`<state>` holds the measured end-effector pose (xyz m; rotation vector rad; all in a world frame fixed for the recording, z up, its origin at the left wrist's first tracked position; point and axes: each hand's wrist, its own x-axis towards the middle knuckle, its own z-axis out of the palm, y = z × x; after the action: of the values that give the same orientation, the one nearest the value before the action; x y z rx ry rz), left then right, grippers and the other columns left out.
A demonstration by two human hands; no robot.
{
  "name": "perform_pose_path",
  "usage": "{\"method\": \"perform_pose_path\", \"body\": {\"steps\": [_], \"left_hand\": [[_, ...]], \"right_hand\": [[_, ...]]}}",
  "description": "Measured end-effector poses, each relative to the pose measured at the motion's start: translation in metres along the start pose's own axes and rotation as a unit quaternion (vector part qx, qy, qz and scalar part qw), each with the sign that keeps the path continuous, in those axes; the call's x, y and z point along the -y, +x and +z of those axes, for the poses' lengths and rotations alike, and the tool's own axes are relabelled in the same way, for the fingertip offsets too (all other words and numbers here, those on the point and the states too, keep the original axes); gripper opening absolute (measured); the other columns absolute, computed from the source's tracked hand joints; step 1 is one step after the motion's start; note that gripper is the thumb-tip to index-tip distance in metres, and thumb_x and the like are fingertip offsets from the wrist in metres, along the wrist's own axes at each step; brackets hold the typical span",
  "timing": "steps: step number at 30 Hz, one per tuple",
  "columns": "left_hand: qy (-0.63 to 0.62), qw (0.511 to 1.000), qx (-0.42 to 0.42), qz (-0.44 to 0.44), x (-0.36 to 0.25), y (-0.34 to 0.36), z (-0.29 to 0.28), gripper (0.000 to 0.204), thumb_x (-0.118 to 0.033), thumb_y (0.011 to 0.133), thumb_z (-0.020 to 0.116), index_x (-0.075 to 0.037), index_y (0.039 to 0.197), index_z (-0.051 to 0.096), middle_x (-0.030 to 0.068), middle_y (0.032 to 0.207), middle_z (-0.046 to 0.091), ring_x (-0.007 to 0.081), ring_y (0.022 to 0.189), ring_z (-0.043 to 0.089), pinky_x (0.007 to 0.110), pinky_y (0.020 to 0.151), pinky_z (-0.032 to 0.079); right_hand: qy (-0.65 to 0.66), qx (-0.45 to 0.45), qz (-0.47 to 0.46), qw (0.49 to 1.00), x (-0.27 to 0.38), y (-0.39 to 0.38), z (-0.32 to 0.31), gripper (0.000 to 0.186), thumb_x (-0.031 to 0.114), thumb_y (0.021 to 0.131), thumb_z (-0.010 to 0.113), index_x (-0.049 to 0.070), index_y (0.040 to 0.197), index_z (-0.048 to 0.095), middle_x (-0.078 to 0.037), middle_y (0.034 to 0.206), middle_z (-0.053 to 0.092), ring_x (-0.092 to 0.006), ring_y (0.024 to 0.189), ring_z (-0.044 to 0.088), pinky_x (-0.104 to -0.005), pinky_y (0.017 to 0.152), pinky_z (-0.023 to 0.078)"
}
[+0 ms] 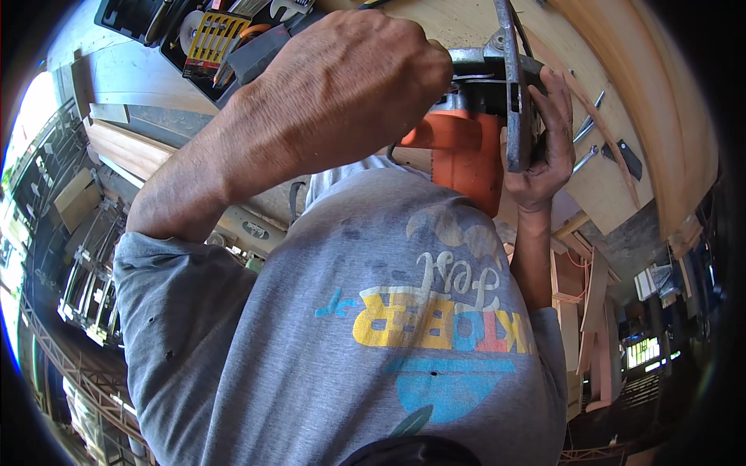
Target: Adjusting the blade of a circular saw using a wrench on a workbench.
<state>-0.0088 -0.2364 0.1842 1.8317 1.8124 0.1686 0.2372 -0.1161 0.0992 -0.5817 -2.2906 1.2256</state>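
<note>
Near ten o'clock, pale planks [130, 147], and then, between ten and eleven, an open black tool case [174, 57] with a yellow pack [210, 45] inside. At twelve o'clock, left hand [369, 87], bent into a fist with knuckles up, just beside the metal top [468, 57] of the orange power tool [470, 159]; palm side hidden, so cannot tell if clenched on a part of it or on some small thing. Between one and two o'clock, the power tool itself, between both hands and in front of the grey shirt [334, 256]; cannot tell if also resting on the bench [458, 19]. As for the work, judging only from this view: tool up between the hands, flat plate [514, 93] turned on its edge, so probably somewhere in the middle; letting go not yet done, and any loosening or tightening of parts too hidden to confirm. Long axis of the tool roughly from twelve to six o'clock, slightly leaning, with the metal top toward twelve and the orange end [483, 196] toward six, near the shirt; plate almost parallel to it. At two o'clock, right hand [548, 147], with fingers grasping the plate from its outer side. Farther right, a wrench [584, 160], a small black piece [630, 161] and a long curved wooden board [670, 116].
</note>
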Motion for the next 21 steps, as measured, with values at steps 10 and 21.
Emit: {"method": "perform_pose_path", "body": {"steps": [10,21], "left_hand": [[0.009,1.000,-0.013,0.006,0.013,-0.021,0.038,0.011,-0.010,0.095,0.064,-0.005,0.091,0.073,0.0066,0.089,0.071,0.0152,0.061,0.066,0.026,0.057,0.056],[-0.037,0.996,0.010,-0.074,0.013,-0.030,0.044,0.016,-0.016,0.091,0.071,-0.004,0.100,0.071,0.0082,0.082,0.070,0.0164,0.059,0.068,0.027,0.052,0.054]], "right_hand": [[-0.003,0.015,0.009,1.000,-0.001,0.001,0.000,0.058,0.017,0.078,0.069,0.008,0.135,0.063,-0.014,0.149,0.056,-0.0344,0.144,0.045,-0.0525,0.122,0.032],[-0.007,0.029,0.008,1.000,0.006,0.004,0.003,0.060,0.009,0.078,0.065,0.007,0.137,0.062,-0.017,0.151,0.053,-0.0382,0.145,0.042,-0.0541,0.122,0.031]]}}
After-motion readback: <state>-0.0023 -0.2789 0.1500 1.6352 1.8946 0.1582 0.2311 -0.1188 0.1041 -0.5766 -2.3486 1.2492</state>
